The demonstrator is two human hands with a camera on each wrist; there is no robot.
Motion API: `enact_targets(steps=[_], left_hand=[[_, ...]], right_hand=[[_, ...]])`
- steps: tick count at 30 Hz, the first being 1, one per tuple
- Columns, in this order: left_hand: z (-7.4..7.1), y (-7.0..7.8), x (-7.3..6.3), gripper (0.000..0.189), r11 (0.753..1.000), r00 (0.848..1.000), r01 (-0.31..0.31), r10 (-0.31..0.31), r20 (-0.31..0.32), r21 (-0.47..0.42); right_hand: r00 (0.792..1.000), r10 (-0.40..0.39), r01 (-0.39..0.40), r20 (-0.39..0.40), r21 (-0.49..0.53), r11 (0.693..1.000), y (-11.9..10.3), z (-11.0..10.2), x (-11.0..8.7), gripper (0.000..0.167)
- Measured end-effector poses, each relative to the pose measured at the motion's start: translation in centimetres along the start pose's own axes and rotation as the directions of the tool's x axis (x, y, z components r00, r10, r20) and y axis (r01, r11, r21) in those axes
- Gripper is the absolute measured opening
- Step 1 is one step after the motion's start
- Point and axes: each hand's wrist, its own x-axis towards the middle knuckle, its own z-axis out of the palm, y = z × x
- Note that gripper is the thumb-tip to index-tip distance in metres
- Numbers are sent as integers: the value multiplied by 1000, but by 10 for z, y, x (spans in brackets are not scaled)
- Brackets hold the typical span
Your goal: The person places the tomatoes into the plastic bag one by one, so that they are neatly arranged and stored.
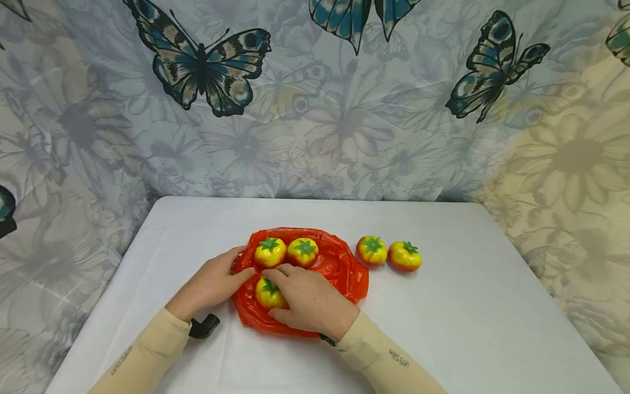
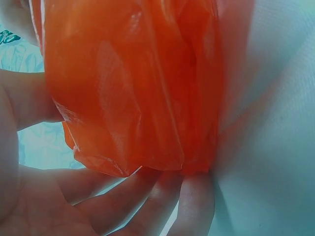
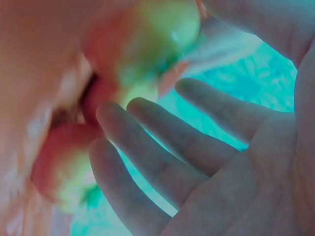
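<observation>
The right hand (image 1: pixel 315 298) is being held spread, empty, the upward-opening, crosswise red bag (image 1: pixel 342 271) being pinched by the left hand (image 1: pixel 216 282) well inside the table (image 1: pixel 467 312).

"What's that red thing?"

"A thin, crinkled plastic bag (image 1: pixel 344 273), its mouth spread wide on the white surface (image 1: pixel 467 306), its sides standing up in folds."

"And inside?"

"Three glossy tomato-like fruits, yellow blending into red, green star-shaped tops facing up. The back-left fruit (image 1: pixel 270 253) and the back-right fruit (image 1: pixel 303 253) sit side by side; the front fruit (image 1: pixel 268 296) is partly hidden."

"Any more?"

"Two alike, upright, right of the bag: the inner fruit (image 1: pixel 371 251) just beside its edge, the outer fruit (image 1: pixel 404 258) next to that."
</observation>
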Motion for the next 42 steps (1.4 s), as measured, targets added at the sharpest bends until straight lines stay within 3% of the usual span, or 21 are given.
enact_targets(steps=[9,17,21,26,30,36,42], left_hand=[[0,-2,1,72,1000,1000,15,-15,8,26],[1,-3,-1,71,1000,1000,13,-13,4,18],[2,-4,-1,71,1000,1000,11,-11,-1,20],[3,-4,0,72,999,1000,14,-14,-4,30],[2,-3,2,71,999,1000,6,-6,-6,33],[-1,0,1,71,999,1000,-6,6,-10,43],[1,-1,-1,71,999,1000,7,-7,-7,32]], right_hand=[[987,129,-118,-94,117,986,39,-32,-35,68],[941,251,-222,-228,149,964,100,-52,-69,62],[910,322,-286,-260,168,943,131,-62,-85,60],[868,419,-376,-266,199,905,163,-68,-101,61],[851,460,-414,-253,215,884,179,-68,-107,61],[846,500,-451,-186,250,857,193,-61,-107,70],[853,500,-455,-151,254,853,201,-49,-106,73]])
